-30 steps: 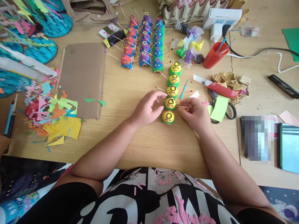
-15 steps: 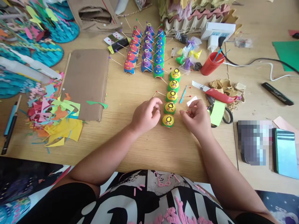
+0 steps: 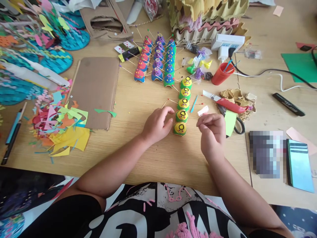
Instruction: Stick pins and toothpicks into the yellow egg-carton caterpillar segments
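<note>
A column of several yellow-and-green egg-carton figures (image 3: 183, 104) with drawn faces and a black ring on top stands on the table in front of me. Just left of the two nearest figures is my left hand (image 3: 158, 124), thumb and fingers apart, holding nothing I can see. My right hand (image 3: 213, 134) hovers to the right of the column, thumb pressed to the bent fingers; whatever they pinch is hidden. Thin red-tipped sticks (image 3: 173, 100) poke out from the sides of some figures. A small blue tool (image 3: 194, 103) and a white scrap (image 3: 203, 110) lie beyond my right hand.
Rows of red (image 3: 143, 66), purple (image 3: 157, 62) and blue-green figures (image 3: 169, 67) stand behind. Cardboard (image 3: 95, 89) and paper scraps (image 3: 60, 122) lie left. To the right are a red-handled knife (image 3: 231, 105), scissors (image 3: 239, 126), a red cup (image 3: 222, 74) and a power strip (image 3: 229, 42).
My right hand has drawn back rightward from the figures, its fingers turned upward. My left fingers have loosened and spread slightly. The view has shifted a little.
</note>
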A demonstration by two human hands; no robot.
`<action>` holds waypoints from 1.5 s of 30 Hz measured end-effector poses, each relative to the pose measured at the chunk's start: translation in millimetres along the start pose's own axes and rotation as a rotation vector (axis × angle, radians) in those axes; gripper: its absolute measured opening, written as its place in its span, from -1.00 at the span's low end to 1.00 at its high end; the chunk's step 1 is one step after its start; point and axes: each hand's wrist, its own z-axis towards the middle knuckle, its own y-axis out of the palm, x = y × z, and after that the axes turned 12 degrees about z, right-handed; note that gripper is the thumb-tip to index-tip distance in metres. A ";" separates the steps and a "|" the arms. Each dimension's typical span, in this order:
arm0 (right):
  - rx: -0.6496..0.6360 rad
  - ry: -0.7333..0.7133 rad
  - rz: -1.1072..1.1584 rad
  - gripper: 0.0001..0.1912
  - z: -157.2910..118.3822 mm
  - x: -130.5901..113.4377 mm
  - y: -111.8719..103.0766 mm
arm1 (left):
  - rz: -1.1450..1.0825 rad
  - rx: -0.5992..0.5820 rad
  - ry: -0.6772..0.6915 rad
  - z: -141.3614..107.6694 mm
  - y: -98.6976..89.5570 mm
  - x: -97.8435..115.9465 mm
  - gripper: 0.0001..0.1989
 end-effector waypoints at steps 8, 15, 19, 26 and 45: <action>-0.087 0.210 -0.057 -0.88 -3.3 3.1 4.9 | 0.005 0.040 0.044 0.9 0.3 0.3 -0.78; -0.046 0.304 0.180 -0.76 -2.9 -7.8 10.7 | -0.007 0.175 0.209 -5.3 -11.0 13.7 -0.83; -0.076 0.422 0.280 -0.53 -4.5 -21.1 16.1 | 0.052 0.195 0.350 -14.0 -14.9 21.8 -0.77; -0.177 0.448 0.368 -0.29 -12.2 -21.0 20.9 | 0.189 0.289 0.326 -19.0 -13.0 23.8 -0.78; -0.276 0.531 0.413 -0.83 -13.0 1.2 9.8 | 0.036 0.514 0.364 -13.7 -17.4 21.8 -0.94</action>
